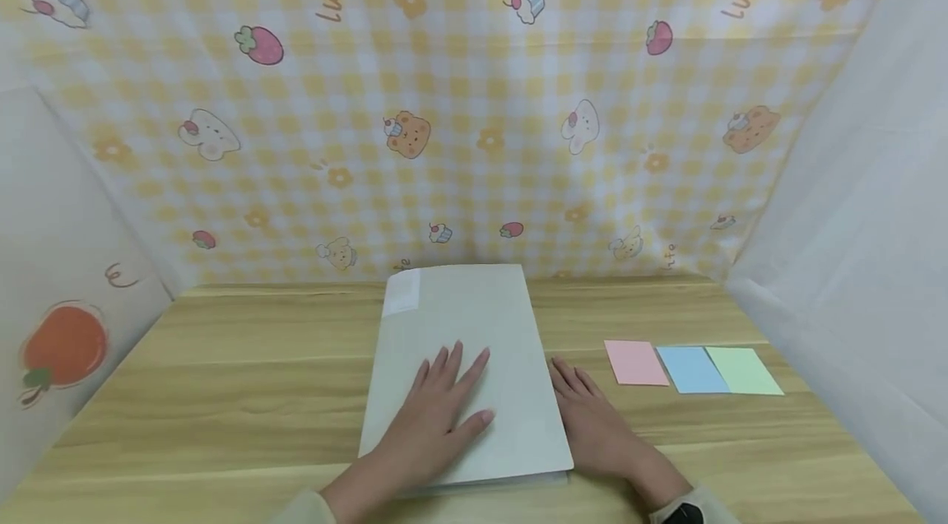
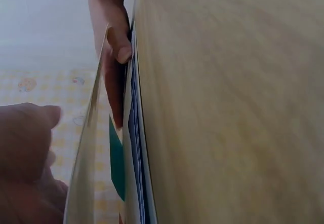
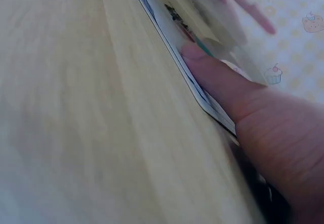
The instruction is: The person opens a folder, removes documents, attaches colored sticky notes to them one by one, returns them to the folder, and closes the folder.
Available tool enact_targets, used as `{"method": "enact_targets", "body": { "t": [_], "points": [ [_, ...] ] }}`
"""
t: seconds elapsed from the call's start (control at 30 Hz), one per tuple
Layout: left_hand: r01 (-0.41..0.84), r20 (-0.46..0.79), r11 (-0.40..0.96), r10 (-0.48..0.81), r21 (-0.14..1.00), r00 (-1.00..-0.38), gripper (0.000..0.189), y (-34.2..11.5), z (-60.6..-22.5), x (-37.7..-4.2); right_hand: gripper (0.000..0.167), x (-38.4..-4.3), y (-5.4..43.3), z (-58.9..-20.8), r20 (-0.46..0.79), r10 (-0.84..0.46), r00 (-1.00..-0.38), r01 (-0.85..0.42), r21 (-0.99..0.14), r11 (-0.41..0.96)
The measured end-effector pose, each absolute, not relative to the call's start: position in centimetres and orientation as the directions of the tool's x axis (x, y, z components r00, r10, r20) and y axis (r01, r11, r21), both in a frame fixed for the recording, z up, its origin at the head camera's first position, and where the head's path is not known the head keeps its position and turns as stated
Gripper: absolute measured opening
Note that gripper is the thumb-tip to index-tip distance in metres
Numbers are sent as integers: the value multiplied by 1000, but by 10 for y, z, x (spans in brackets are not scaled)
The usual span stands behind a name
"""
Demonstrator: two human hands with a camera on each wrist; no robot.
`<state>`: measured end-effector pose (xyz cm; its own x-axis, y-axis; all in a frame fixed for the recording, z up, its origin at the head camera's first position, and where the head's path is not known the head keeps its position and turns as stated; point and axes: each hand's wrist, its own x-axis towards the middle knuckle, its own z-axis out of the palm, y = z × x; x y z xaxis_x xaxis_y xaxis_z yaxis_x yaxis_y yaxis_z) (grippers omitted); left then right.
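A large booklet with a plain pale cover (image 1: 474, 318) lies in front of me, a small white patch at its upper left corner. My left hand (image 1: 429, 425) rests on the cover, fingers straight and spread. At the right edge, my right hand (image 1: 592, 425) has its fingers extended, its thumb hidden under the lifted cover. The left wrist view shows the right hand (image 2: 112, 67) between the raised cover and the pages (image 2: 134, 148). A green shape (image 2: 116, 158) shows inside. In the right wrist view the right thumb (image 3: 217, 79) lies against the inner page.
To the right of the booklet, pink (image 1: 637, 363), blue (image 1: 692, 369) and green (image 1: 744, 370) paper squares lie in a row on the wood-grain table (image 1: 244, 392). A yellow checked cloth (image 1: 474, 96) hangs behind, with white cloth at both sides.
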<state>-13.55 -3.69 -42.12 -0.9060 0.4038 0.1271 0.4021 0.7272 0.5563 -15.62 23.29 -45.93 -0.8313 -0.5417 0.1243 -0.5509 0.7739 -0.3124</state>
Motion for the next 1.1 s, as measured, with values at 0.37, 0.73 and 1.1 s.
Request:
{"method": "enact_targets", "body": {
  "t": [0.37, 0.73, 1.1],
  "points": [
    [413, 14, 768, 467, 489, -884, 68, -32, -424, -139, 145, -174, 256, -445, -28, -625, -780, -475, -624, 620],
    [381, -80, 778, 479, 499, -874, 72, -28, -423, -141, 137, -178, 258, -430, -234, -670, -704, -436, -602, 669],
    [383, -126, 764, 512, 520, -849, 74, -24, -426, -144, 92, -160, 232, -434, -65, -496, -866, -434, -396, 810]
  ]
}}
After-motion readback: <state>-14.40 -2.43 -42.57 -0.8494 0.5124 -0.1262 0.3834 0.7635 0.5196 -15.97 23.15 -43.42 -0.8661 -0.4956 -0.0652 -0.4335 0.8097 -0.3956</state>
